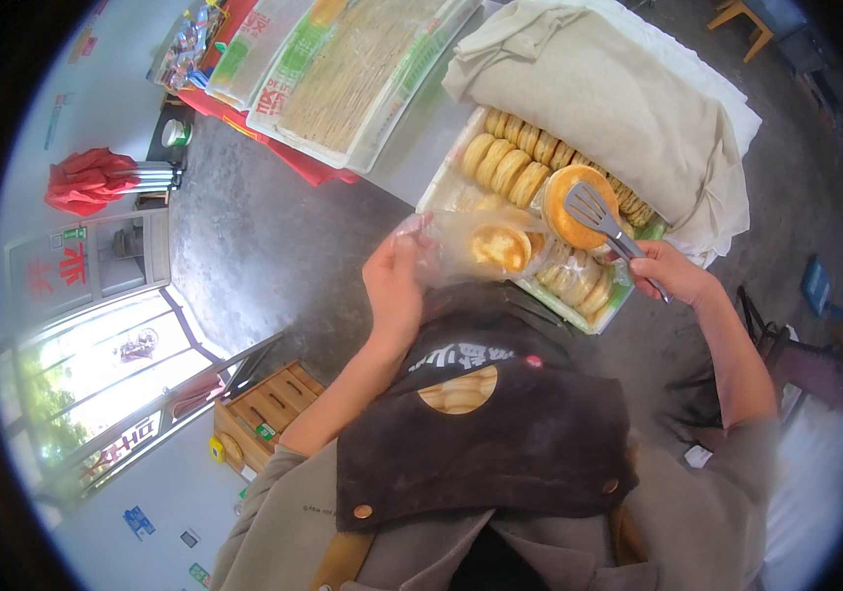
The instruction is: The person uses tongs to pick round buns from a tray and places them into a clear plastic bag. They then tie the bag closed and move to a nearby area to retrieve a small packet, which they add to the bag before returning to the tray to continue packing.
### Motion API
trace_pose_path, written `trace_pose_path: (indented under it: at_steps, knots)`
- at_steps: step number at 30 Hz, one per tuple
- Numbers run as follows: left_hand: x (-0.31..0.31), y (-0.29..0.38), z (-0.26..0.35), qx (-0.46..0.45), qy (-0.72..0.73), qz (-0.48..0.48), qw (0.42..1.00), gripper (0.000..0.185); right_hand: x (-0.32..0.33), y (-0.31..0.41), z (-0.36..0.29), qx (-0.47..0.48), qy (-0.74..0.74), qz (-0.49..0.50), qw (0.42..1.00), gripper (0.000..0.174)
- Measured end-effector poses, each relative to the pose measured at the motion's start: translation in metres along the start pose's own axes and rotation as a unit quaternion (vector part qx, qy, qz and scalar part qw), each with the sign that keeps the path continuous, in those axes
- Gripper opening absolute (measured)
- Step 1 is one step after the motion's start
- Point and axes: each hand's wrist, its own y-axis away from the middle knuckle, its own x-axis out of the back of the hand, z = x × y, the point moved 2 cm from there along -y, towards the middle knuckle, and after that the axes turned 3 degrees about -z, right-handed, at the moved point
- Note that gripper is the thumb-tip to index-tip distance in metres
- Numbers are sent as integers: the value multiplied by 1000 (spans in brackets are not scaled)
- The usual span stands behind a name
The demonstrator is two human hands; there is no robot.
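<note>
My left hand (397, 275) grips the edge of a clear plastic bag (445, 244). Inside the bag lies at least one round, browned flatbread (500, 248). In my right hand (671, 272) are slotted metal tongs (624, 242). Their slotted head lies over a large golden round bread (563, 216) above the tray; the lower jaw is hidden. Rows of round breads (501, 168) stand on edge in a lined tray (439, 179), some under clear plastic. A beige cloth (613, 103) covers the tray's far part.
Left of the tray, a plastic box of thin sticks (347, 81) stands on the table (410, 118), over a red cloth (310, 162). Folded red fabric on metal legs (96, 181) is by the wall. A wooden cabinet (266, 402) stands lower left, a stool (743, 22) upper right.
</note>
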Motion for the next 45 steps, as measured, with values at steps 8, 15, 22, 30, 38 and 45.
trace_pose_path:
  at_steps: [8,15,22,30,38,45]
  knots:
    - [11,-19,-27,32,-7,-23,999,38,-3,-13,37,-12,-51,120,991,56]
    - [2,-35,-68,48,28,-5,998,35,-8,-12,53,-68,6,302,951,42]
    - [-1,-44,-94,27,44,-52,997,32,-33,22,73,10,243,476,845,43]
    - [-11,-50,-122,49,220,-81,971,24,-88,28,49,48,290,477,828,44]
    - [-11,-52,-128,160,321,-89,929,32,-138,-30,9,223,489,368,759,33]
    - [-24,-59,-136,172,273,-77,944,39,-173,-34,8,128,484,381,777,37]
